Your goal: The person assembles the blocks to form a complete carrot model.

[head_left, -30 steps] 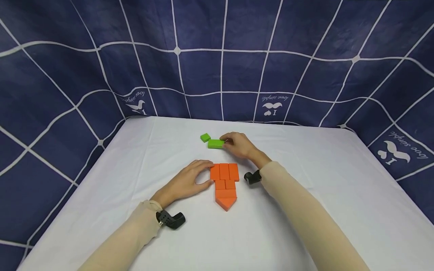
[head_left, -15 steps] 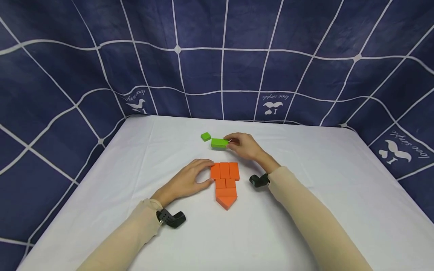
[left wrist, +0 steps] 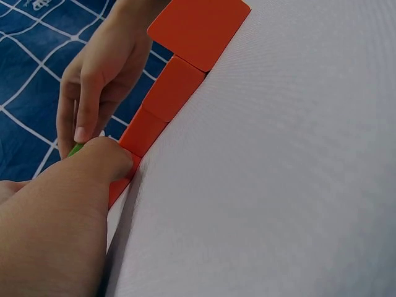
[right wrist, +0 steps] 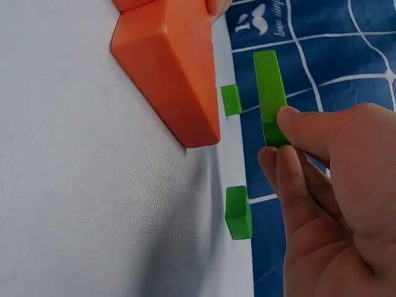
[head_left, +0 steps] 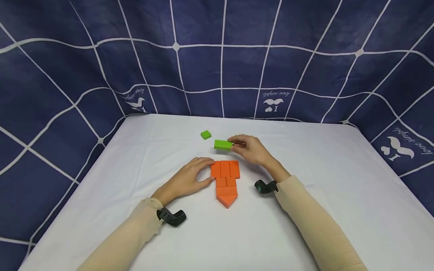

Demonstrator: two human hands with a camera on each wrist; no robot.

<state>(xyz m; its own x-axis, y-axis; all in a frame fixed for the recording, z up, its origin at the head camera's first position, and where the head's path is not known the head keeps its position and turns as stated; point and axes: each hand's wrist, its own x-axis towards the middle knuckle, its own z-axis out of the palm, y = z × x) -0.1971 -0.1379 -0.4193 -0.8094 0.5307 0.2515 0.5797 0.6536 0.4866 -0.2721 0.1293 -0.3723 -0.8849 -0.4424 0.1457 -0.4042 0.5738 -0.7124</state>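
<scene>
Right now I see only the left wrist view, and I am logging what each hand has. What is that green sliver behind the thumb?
Observer: A long green block; the right hand pinches one end of it.
Operator: Does it touch the orange blocks?
Observer: No. In the head view, white cloth shows between it and the orange blocks.
Operator: Any other green piece?
Observer: A small green block lies apart, beyond it to the left.

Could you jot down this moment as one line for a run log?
right hand: pinches long green block, lifted | left hand: rests against orange block figure | small green block: lies apart on white table
</scene>
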